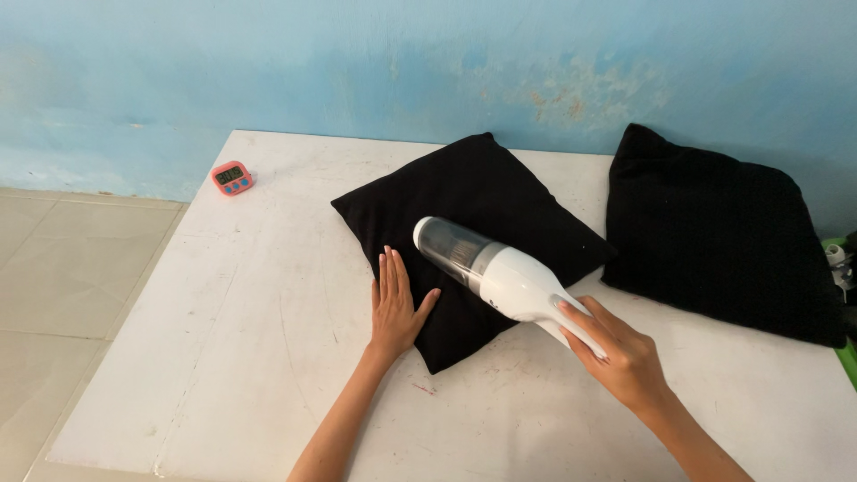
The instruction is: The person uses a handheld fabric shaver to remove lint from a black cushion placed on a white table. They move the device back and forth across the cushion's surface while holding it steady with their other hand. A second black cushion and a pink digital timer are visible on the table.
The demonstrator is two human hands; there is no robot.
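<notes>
timer point(231, 177) digits: too small | green object point(848, 353): cut off

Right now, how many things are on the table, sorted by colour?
Black: 2, the cushion under the left hand and the cushion to its right.
White: 1, the handheld vacuum held in the right hand.
Pink: 1, the small timer.
Total: 4 things on the white table.

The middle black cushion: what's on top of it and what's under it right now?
On the cushion lie the left hand, flat, and the nose of the handheld vacuum held by the right hand. Under it is the white table; anything beneath the cushion is hidden.
</notes>
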